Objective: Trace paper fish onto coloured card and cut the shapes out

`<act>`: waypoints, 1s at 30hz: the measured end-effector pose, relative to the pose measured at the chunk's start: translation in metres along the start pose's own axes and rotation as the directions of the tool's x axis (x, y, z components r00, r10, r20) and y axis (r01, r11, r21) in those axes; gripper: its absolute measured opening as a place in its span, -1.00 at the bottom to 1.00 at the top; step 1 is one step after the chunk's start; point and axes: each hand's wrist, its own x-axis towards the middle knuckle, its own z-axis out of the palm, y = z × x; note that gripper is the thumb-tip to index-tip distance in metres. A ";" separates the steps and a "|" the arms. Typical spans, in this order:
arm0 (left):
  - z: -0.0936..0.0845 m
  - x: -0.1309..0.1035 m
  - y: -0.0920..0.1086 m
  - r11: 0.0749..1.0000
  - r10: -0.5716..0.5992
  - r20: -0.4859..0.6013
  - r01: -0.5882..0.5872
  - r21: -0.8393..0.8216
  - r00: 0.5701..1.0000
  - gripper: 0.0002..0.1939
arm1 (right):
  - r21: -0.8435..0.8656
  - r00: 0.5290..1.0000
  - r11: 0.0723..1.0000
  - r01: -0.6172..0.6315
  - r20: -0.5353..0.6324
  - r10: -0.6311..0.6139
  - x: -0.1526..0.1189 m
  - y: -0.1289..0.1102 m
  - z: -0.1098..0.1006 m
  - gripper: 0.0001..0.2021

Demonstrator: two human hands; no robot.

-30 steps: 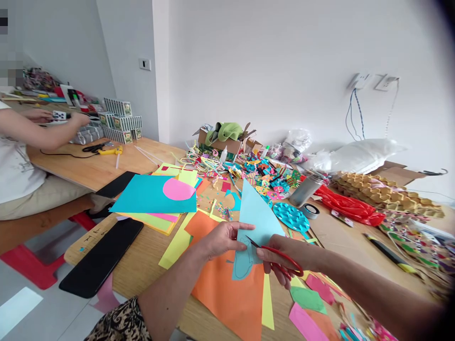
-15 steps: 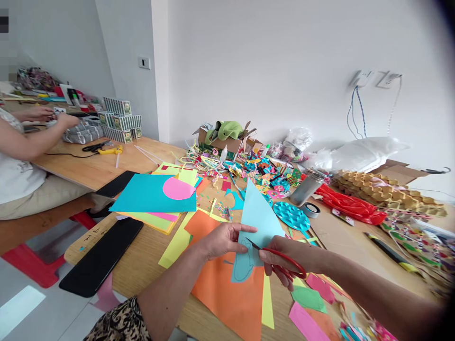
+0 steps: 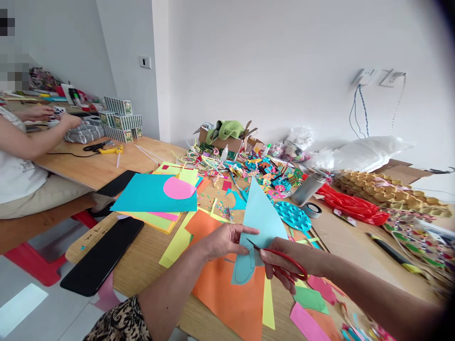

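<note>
Obscuring red scissors (image 3: 301, 266) partly: right hand (image 3: 296, 251)

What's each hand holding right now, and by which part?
Left hand: the light blue paper, pinched at its left edge. Right hand: the red-handled scissors, by the handles.

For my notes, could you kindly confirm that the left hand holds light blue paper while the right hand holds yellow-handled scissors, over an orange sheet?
Not quite: the head view shows that the scissors are red-handled, not yellow-handled. The rest is right: the left hand holds the light blue paper and the right hand the scissors, over the orange sheet.
</note>
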 end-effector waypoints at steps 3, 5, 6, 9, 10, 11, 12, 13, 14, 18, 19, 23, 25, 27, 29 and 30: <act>0.000 0.000 -0.001 1.000 -0.011 0.002 0.011 -0.004 1.000 -0.32 | 0.028 1.000 0.999 0.028 0.012 -0.029 0.001 0.002 0.001 -0.32; -0.001 0.000 -0.001 1.000 -0.019 0.011 0.019 -0.004 1.000 -0.31 | 0.040 0.999 0.998 0.042 0.020 -0.043 0.002 0.006 0.000 -0.33; -0.001 0.000 -0.001 1.000 -0.023 0.018 0.023 -0.004 1.000 -0.31 | 0.037 0.999 0.999 0.039 0.020 -0.040 0.002 0.008 -0.001 -0.33; -0.002 0.001 -0.002 0.999 -0.042 0.043 0.042 -0.003 0.998 -0.28 | 0.000 1.000 1.000 -0.009 0.014 0.009 0.004 0.014 -0.004 -0.34; -0.002 0.001 -0.002 0.999 -0.049 0.050 0.049 -0.003 0.998 -0.27 | -0.010 0.999 1.000 -0.030 0.013 0.030 0.004 0.014 -0.005 -0.34; -0.002 0.001 -0.002 0.999 -0.053 0.055 0.054 -0.003 0.997 -0.27 | -0.014 0.999 0.999 -0.048 0.016 0.048 0.004 0.015 -0.006 -0.35; -0.002 0.001 -0.002 0.998 -0.057 0.060 0.057 -0.002 0.997 -0.27 | -0.014 0.998 0.998 -0.061 0.024 0.062 0.004 0.014 -0.006 -0.37; -0.002 0.000 -0.002 0.998 -0.060 0.065 0.060 -0.001 0.996 -0.27 | -0.012 0.997 0.997 -0.072 0.032 0.072 0.004 0.014 -0.007 -0.38; -0.002 0.000 -0.002 0.998 -0.062 0.071 0.062 0.001 0.996 -0.28 | -0.009 0.996 0.997 -0.078 0.041 0.078 0.004 0.013 -0.007 -0.39; -0.001 0.000 -0.002 0.998 -0.063 0.097 0.063 0.012 0.993 -0.29 | -0.014 0.996 0.997 -0.076 0.055 0.077 0.004 0.012 -0.006 -0.41; -0.001 0.000 -0.002 0.998 -0.062 0.104 0.061 0.014 0.993 -0.29 | -0.015 0.995 0.997 -0.078 0.054 0.079 0.004 0.012 -0.006 -0.41; -0.001 0.001 -0.004 0.998 -0.058 0.118 0.056 0.017 0.991 -0.29 | -0.031 0.995 0.995 -0.094 0.041 0.095 0.004 0.014 -0.006 -0.42; -0.001 0.001 -0.005 0.998 -0.057 0.126 0.055 0.014 0.990 -0.29 | -0.051 0.994 0.993 -0.106 0.029 0.108 0.003 0.011 -0.006 -0.43; -0.001 0.001 -0.006 0.999 -0.054 0.137 0.052 0.013 0.989 -0.29 | -0.070 0.992 0.990 -0.122 0.019 0.124 0.001 0.007 -0.007 -0.44; -0.002 0.002 -0.006 0.999 -0.048 0.147 0.046 0.016 0.988 -0.29 | -0.077 0.991 0.988 -0.133 0.017 0.134 -0.001 0.003 -0.007 -0.44; -0.002 0.002 -0.006 0.999 -0.045 0.149 0.043 0.018 0.988 -0.29 | -0.078 0.990 0.988 -0.137 0.017 0.138 -0.002 0.002 -0.007 -0.44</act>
